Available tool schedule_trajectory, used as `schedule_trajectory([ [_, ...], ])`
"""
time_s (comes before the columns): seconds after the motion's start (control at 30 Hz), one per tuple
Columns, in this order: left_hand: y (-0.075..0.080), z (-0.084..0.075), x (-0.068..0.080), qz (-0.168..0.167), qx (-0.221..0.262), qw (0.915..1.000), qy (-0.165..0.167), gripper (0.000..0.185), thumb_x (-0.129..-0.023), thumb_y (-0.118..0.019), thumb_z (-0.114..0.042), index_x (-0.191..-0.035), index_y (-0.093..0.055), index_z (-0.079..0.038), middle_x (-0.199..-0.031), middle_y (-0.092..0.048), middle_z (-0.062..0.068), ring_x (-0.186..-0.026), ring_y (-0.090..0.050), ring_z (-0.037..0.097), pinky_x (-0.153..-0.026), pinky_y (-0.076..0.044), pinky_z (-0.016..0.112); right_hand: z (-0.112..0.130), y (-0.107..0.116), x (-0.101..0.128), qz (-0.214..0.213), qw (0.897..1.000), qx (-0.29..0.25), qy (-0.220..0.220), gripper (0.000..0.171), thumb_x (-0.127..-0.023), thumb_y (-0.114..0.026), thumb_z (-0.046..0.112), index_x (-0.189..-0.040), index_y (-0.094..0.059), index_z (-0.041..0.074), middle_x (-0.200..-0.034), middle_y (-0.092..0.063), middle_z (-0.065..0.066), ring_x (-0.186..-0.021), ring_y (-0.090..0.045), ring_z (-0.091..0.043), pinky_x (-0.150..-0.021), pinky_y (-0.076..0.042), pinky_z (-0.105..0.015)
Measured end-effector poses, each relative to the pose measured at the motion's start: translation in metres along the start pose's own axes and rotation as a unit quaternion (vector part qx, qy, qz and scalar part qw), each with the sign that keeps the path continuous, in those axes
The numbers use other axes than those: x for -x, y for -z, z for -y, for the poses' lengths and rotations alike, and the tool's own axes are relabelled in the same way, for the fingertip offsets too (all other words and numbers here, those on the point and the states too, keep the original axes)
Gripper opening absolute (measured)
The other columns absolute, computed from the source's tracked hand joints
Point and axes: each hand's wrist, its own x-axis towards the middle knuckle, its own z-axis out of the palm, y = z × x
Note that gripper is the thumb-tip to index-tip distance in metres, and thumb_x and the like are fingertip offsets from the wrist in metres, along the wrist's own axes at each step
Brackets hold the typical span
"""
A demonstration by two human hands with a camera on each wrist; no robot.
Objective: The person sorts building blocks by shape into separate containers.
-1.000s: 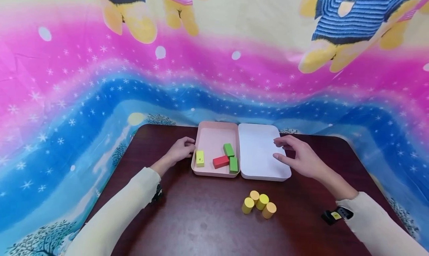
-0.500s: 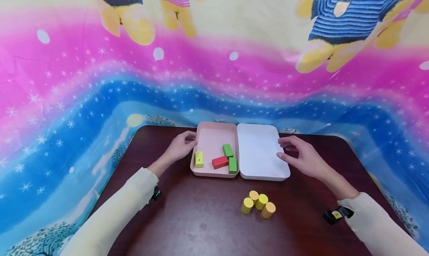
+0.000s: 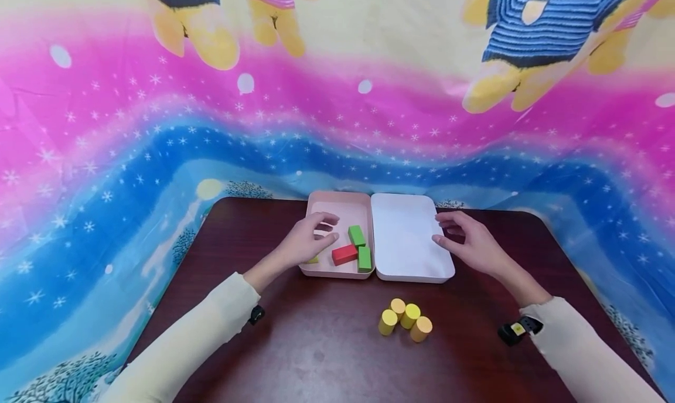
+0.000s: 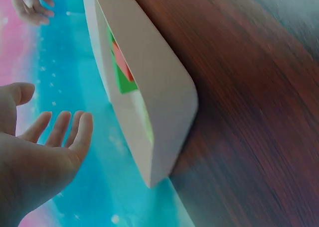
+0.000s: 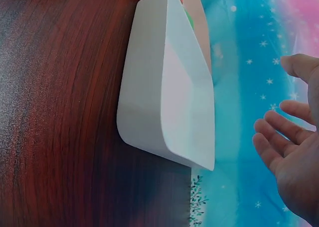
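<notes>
My left hand (image 3: 307,239) hovers over the left side of a pink tray (image 3: 345,198), thumb and fingers apart with nothing between them. Inside that tray lie a red block (image 3: 344,255), a green block (image 3: 356,235) and another green block (image 3: 364,259). A yellow block (image 3: 313,260) is mostly hidden beneath the left hand in the head view. Beside the pink tray stands a white tray (image 3: 406,233). Above its right edge is my right hand (image 3: 469,239), fingers spread and holding nothing. The left wrist view shows the left hand (image 4: 45,152) apart from the pink tray wall (image 4: 154,77).
Several upright yellow and orange cylinders (image 3: 410,316) stand on the dark wooden table (image 3: 295,344), nearer than the trays. Behind the table's far edge hangs a printed cloth (image 3: 337,127) with bears and snowflakes.
My left hand has moved right, from the pink tray's left edge to over its inside, covering most of the yellow block. The right hand stays almost in place; blocks and cylinders keep their arrangement.
</notes>
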Motion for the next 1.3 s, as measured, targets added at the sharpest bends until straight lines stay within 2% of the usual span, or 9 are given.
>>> schedule_trajectory([
  [0.27, -0.02, -0.016, 0.007, 0.074, 0.036, 0.9956, -0.044, 0.042, -0.102, -0.073, -0.018, -0.141, -0.062, -0.006, -0.133, -0.065, 0.015, -0.12, -0.067, 0.029, -0.099, -0.059, 0.038, -0.017, -0.006, -0.005, -0.008, 1.0, -0.012, -0.018, 0.059, -0.101, -0.075, 0.035, -0.145, -0.056, 0.0, -0.138, -0.06, -0.022, -0.126, -0.061, -0.045, -0.107, -0.049, -0.061],
  [0.43, -0.034, -0.022, 0.014, 0.111, 0.053, 0.9907, -0.06, 0.041, -0.1, -0.075, -0.018, -0.138, -0.063, -0.007, -0.13, -0.067, 0.008, -0.121, -0.067, 0.032, -0.1, -0.059, 0.041, -0.029, -0.01, -0.008, -0.011, 0.999, -0.017, -0.036, 0.06, -0.102, -0.074, 0.035, -0.145, -0.055, -0.001, -0.14, -0.06, -0.024, -0.126, -0.061, -0.044, -0.105, -0.051, -0.061],
  [0.57, -0.046, -0.026, 0.02, 0.127, 0.058, 0.9878, -0.069, 0.044, -0.099, -0.077, -0.021, -0.138, -0.064, -0.007, -0.131, -0.067, 0.008, -0.121, -0.066, 0.032, -0.102, -0.058, 0.042, -0.036, -0.014, -0.011, -0.016, 0.998, -0.022, -0.053, 0.061, -0.102, -0.073, 0.036, -0.146, -0.054, -0.003, -0.14, -0.058, -0.025, -0.126, -0.06, -0.046, -0.106, -0.05, -0.063],
  [0.73, -0.061, -0.03, 0.028, 0.157, 0.061, 0.9821, -0.085, 0.049, -0.098, -0.08, -0.021, -0.14, -0.062, -0.003, -0.133, -0.066, 0.009, -0.123, -0.066, 0.03, -0.1, -0.058, 0.034, -0.045, -0.018, -0.016, -0.013, 0.996, -0.029, -0.083, 0.063, -0.103, -0.072, 0.039, -0.147, -0.053, -0.003, -0.142, -0.057, -0.025, -0.127, -0.059, -0.045, -0.107, -0.05, -0.062],
  [0.9, -0.075, -0.031, 0.037, 0.175, 0.027, 0.9792, -0.099, 0.049, -0.096, -0.082, -0.028, -0.138, -0.064, -0.01, -0.131, -0.067, -0.001, -0.121, -0.066, 0.016, -0.099, -0.056, 0.025, -0.056, -0.022, -0.02, -0.011, 0.993, -0.039, -0.109, 0.066, -0.104, -0.069, 0.044, -0.148, -0.051, -0.002, -0.142, -0.057, -0.025, -0.127, -0.06, -0.044, -0.105, -0.052, -0.061],
  [1.0, -0.084, -0.031, 0.042, 0.187, 0.014, 0.9763, -0.107, 0.048, -0.096, -0.081, -0.031, -0.138, -0.064, -0.014, -0.131, -0.067, -0.002, -0.119, -0.065, 0.01, -0.098, -0.056, 0.022, -0.063, -0.024, -0.021, -0.013, 0.991, -0.05, -0.122, 0.067, -0.104, -0.067, 0.045, -0.149, -0.051, -0.003, -0.141, -0.058, -0.025, -0.128, -0.058, -0.044, -0.104, -0.053, -0.061],
  [1.3, -0.105, -0.028, 0.05, 0.2, 0.04, 0.9737, -0.102, 0.05, -0.094, -0.084, -0.025, -0.138, -0.064, -0.009, -0.129, -0.067, 0.0, -0.117, -0.065, 0.007, -0.096, -0.056, 0.021, -0.072, -0.032, -0.024, -0.024, 0.982, -0.104, -0.158, 0.07, -0.106, -0.064, 0.045, -0.155, -0.045, -0.001, -0.152, -0.05, -0.026, -0.138, -0.05, -0.047, -0.11, -0.047, -0.064],
])
